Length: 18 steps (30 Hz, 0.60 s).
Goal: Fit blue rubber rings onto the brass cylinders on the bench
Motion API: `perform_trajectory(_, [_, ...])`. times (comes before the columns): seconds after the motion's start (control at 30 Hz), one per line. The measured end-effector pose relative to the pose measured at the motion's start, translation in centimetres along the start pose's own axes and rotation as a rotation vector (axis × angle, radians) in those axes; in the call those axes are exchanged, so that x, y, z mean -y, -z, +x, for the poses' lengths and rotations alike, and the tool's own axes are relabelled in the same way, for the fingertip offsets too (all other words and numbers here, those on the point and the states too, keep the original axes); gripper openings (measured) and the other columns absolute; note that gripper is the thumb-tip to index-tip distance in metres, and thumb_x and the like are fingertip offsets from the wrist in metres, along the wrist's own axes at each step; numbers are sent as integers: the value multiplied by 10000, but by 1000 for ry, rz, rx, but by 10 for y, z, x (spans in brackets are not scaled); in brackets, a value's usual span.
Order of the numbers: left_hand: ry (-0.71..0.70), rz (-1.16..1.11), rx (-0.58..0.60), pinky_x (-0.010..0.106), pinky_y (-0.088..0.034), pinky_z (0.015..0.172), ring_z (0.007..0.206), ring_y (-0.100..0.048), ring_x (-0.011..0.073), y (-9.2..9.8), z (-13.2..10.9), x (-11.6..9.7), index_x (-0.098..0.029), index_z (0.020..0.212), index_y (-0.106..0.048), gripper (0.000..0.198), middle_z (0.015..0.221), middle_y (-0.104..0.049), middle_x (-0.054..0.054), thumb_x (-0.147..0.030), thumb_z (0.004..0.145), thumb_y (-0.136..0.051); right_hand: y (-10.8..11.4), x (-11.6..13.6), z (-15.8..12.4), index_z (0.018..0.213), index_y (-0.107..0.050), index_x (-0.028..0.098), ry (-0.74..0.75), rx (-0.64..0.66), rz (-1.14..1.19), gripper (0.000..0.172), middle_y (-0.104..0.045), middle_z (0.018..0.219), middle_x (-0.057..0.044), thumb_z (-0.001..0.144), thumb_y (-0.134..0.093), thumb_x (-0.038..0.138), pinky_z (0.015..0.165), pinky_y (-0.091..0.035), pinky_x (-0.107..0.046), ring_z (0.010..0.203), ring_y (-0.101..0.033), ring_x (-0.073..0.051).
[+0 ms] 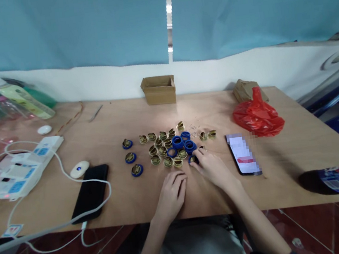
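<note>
Several gold metal caps [168,161] lie clustered at the middle of the brown table. Blue rings [177,142] are gathered at the right of the cluster, some stacked. Three gold caps seated in blue rings [130,157] form a column to the left. My right hand [208,165] has its fingers closed on a blue ring [191,160] with a gold piece inside it, at the cluster's right front edge. My left hand [172,193] rests on the table in front of the caps, fingers bent and close together; nothing shows in it.
An open cardboard box [160,90] stands at the back. To the right are a lit phone [242,155], a red plastic bag [260,117] and a bottle [335,180]. Leftward lie a black phone [92,191], white cables, a power strip [22,169] and bottles [24,96].
</note>
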<state>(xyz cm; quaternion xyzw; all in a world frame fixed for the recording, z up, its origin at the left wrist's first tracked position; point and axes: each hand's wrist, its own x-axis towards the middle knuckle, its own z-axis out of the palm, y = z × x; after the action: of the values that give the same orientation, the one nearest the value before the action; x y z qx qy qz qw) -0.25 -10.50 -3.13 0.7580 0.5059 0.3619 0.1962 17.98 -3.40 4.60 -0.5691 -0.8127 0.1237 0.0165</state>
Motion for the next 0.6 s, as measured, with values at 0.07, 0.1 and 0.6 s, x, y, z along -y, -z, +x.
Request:
perform_trajectory(0.07, [-4, -6, -6, 417, -554, 997, 1100, -661, 223, 1, 0, -1, -213, 1106, -669, 213, 1144, -696, 85, -151, 1006, -491, -2, 1, 1, 1120, -590, 170, -22, 16, -1, 152, -677, 1142, -127, 1007, -581, 272, 734, -467, -312, 930, -703, -249])
perform_trajectory(0.1, [-6, -8, -10, 420, -556, 993, 1095, -664, 225, 1, 0, -1, -215, 1105, -671, 214, 1140, -697, 86, -153, 1006, -491, -3, 1, 1, 1110, -589, 166, -34, 27, 2, 143, -677, 1144, -134, 1003, -588, 261, 731, -464, -313, 929, -704, -252])
perform_trajectory(0.6, [113, -171, -51, 396, -564, 974, 1084, -681, 217, 3, -1, -1, -219, 1065, -679, 195, 1097, -727, 76, -176, 999, -501, -19, -9, -8, 1021, -574, 165, 44, -45, 285, 134, -672, 903, -61, 925, -665, 182, 681, -442, -295, 756, -653, -202])
